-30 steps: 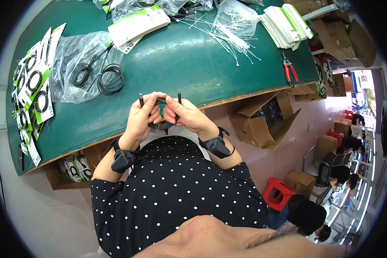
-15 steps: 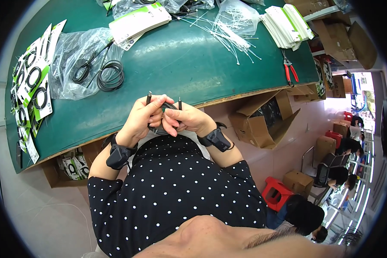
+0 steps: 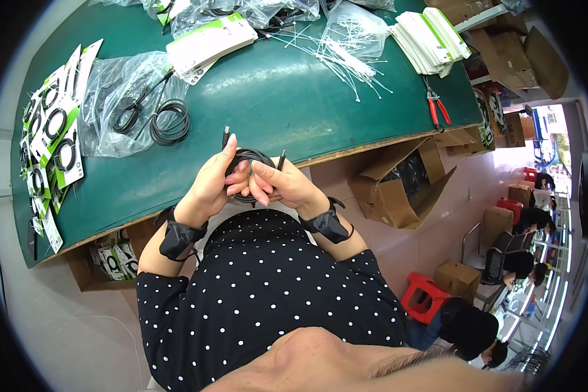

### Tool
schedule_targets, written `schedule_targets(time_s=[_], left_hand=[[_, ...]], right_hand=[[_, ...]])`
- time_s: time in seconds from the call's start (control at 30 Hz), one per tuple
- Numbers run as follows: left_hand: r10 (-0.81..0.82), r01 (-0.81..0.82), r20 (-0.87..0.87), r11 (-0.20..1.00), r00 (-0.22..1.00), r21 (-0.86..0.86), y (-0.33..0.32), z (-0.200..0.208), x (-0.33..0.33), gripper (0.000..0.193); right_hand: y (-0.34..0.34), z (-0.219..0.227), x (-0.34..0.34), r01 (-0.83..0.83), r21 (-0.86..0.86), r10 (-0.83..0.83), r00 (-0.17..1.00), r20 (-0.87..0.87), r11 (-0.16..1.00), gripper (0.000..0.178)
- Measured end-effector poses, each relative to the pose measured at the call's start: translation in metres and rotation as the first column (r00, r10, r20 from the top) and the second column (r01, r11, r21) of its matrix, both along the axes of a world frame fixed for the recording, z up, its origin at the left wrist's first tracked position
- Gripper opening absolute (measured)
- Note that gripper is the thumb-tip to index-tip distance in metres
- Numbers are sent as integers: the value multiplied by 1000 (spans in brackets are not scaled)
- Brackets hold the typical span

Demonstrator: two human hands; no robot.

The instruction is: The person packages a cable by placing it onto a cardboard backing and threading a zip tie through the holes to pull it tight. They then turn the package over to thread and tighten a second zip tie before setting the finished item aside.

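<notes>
Between my hands, just off the table's near edge, is a coiled black cable [image 3: 257,155]. My left hand [image 3: 217,175] grips the coil's left side, and one plug end [image 3: 226,137] sticks up beside its thumb. On the right side my right hand [image 3: 276,181] is closed round the same coil, the other plug [image 3: 281,159] poking up past its fingers. Beyond my left hand, two coiled black cables [image 3: 170,122] lie on and beside a clear plastic bag [image 3: 101,98]. A stack of white and green cards [image 3: 210,44] sits farther back.
On the green table [image 3: 274,104] are carded cables [image 3: 55,140] at left, loose white zip ties [image 3: 356,62], more cards [image 3: 431,42] and red-handled pliers [image 3: 438,108]. An open carton [image 3: 398,189] stands below the right edge. People sit near red stools [image 3: 423,297] farther right.
My hands have opened the coil into a wider, rounder loop. The left plug now stands higher and the right one leans outward.
</notes>
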State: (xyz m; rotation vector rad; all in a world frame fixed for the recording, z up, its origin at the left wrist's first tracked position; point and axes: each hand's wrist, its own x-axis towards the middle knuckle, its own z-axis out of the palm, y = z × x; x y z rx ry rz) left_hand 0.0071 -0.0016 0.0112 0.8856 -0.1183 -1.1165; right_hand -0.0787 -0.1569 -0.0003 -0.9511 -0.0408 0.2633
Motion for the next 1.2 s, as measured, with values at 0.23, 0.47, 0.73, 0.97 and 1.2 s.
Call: schedule_targets(time_s=[0.23,0.47,0.73,0.97,1.2], left_hand=[[-46,48,-25,996,999,79,2,3,-3,50],[43,-45,-141,999,989,-11,0,-6,-8,49],[481,-700,808,703,339,-125,-17,7,-18,26],[-204,-340,964,906,171,252,14,33,-20,24],[-277,-353,958,905,-71,236,11,29,-17,29]], right_hand=[[1,-6,0,-66,26,65,998,19,998,51],[-1,-17,0,2,74,6,995,-99,997,50],[-17,5,3,101,57,-94,990,-107,993,52],[-2,11,13,243,-13,-242,958,-154,970,48],[2,12,12,287,-43,-289,932,-219,957,45]])
